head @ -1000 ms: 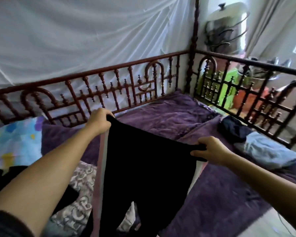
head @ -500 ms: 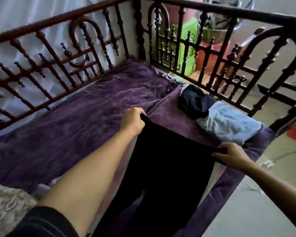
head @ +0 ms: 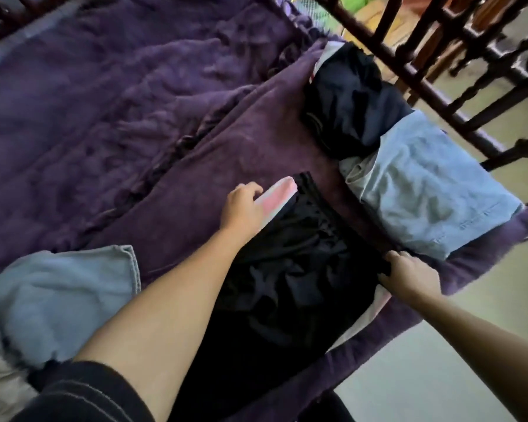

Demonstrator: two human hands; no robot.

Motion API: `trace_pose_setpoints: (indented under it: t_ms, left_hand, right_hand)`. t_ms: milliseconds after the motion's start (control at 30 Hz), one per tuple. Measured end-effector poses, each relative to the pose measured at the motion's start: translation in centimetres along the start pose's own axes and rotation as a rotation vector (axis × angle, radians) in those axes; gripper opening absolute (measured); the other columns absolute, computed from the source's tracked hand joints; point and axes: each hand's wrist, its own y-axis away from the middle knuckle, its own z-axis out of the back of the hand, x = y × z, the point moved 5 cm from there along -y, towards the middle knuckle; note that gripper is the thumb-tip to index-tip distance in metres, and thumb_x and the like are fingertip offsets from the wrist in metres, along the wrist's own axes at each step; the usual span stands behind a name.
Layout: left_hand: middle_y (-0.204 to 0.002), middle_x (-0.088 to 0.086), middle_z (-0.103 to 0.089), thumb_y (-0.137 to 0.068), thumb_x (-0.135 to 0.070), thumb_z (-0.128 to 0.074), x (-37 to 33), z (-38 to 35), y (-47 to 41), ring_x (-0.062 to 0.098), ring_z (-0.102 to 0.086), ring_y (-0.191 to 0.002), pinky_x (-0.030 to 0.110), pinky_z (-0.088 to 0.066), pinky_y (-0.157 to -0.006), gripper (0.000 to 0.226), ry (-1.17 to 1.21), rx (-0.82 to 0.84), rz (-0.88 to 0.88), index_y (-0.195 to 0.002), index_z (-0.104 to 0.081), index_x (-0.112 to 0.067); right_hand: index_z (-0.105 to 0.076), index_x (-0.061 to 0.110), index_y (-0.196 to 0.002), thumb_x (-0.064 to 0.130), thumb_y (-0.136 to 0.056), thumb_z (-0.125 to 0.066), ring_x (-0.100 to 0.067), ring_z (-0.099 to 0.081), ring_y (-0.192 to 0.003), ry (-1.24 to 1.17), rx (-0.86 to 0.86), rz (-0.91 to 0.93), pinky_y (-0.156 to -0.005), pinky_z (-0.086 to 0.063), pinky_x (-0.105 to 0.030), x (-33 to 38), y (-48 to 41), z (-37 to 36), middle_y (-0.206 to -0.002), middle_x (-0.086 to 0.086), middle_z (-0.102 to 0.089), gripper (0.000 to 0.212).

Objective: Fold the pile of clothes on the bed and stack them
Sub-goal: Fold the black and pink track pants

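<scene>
Black trousers with a pink-and-white side stripe [head: 290,269] lie flat on the purple bedspread [head: 134,117], waistband pointing away from me. My left hand [head: 241,205] rests on the striped left corner of the waistband, fingers curled at its edge. My right hand [head: 406,272] grips the right corner of the waistband near the bed's edge. Just beyond, a folded light blue garment [head: 433,190] and a folded dark navy garment [head: 354,99] lie side by side along the rail.
A dark wooden bed rail [head: 439,95] runs along the far right. Unfolded light blue clothing [head: 58,300] lies at the lower left with a grey patterned piece under it. Pale floor [head: 439,376] shows beyond the bed's right edge.
The trousers, held up in the air before, have come down flat onto the bedspread. Both hands dropped with the waistband, and my view tilted down and to the right.
</scene>
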Motion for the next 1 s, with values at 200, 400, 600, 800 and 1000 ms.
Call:
trace_pose_setpoints:
  t_ms: [200, 400, 600, 800, 1000]
  left_hand:
    - [-0.101, 0.011, -0.069, -0.082, -0.009, -0.062, 16.1, 4.6, 9.7, 0.030, -0.064, -0.097, 0.036, -0.049, -0.081, 0.019, -0.205, -0.020, 0.393, -0.100, -0.069, -0.014]
    - [-0.119, 0.011, -0.052, -0.082, -0.029, -0.070, 27.2, 3.7, 17.4, 0.032, -0.053, -0.112, 0.042, -0.047, -0.089, 0.048, -0.371, 0.022, 0.658, -0.126, -0.055, -0.019]
    - [-0.097, 0.014, -0.067, -0.088, -0.014, -0.056, 31.3, 3.9, 18.7, 0.036, -0.062, -0.095, 0.044, -0.053, -0.074, 0.015, -0.375, -0.135, 0.722, -0.090, -0.071, -0.012]
    - [-0.092, 0.016, -0.066, -0.088, -0.014, -0.057, 32.3, 11.2, 12.6, 0.038, -0.060, -0.086, 0.041, -0.043, -0.068, 0.008, -0.214, -0.662, 0.540, -0.085, -0.063, -0.011]
    - [-0.116, 0.017, -0.058, -0.085, -0.015, -0.065, 37.2, 9.4, 11.5, 0.034, -0.055, -0.107, 0.039, -0.043, -0.091, 0.029, -0.031, -0.522, 0.551, -0.113, -0.061, -0.008]
  right_hand:
    - [-0.054, 0.027, -0.127, 0.033, -0.086, -0.055, -0.022, -0.043, -0.122, 0.035, -0.128, 0.452, -0.083, -0.049, -0.035, 12.9, -1.1, 4.5, -0.128, 0.003, -0.050, 0.041]
    - [-0.038, 0.030, -0.141, 0.021, -0.089, -0.055, -0.032, -0.062, -0.100, 0.047, -0.094, 0.689, -0.067, -0.042, -0.036, 26.9, -5.0, 4.1, -0.149, 0.000, -0.031, 0.055]
    - [-0.070, 0.023, -0.104, 0.020, -0.088, -0.057, -0.034, -0.060, -0.100, -0.051, -0.137, 0.681, -0.077, -0.045, -0.038, 28.7, -7.4, 3.0, -0.107, -0.009, -0.067, 0.021]
    - [-0.072, 0.013, -0.098, 0.023, -0.086, -0.060, -0.040, -0.063, -0.093, -0.269, -0.316, 0.554, -0.078, -0.047, -0.041, 31.3, -11.0, 7.2, -0.096, -0.022, -0.070, 0.019]
    - [-0.048, 0.010, -0.135, 0.018, -0.085, -0.063, -0.046, -0.047, -0.120, -0.045, -0.212, 0.564, -0.099, -0.040, -0.049, 32.9, -11.1, 2.4, -0.132, -0.030, -0.047, 0.053]
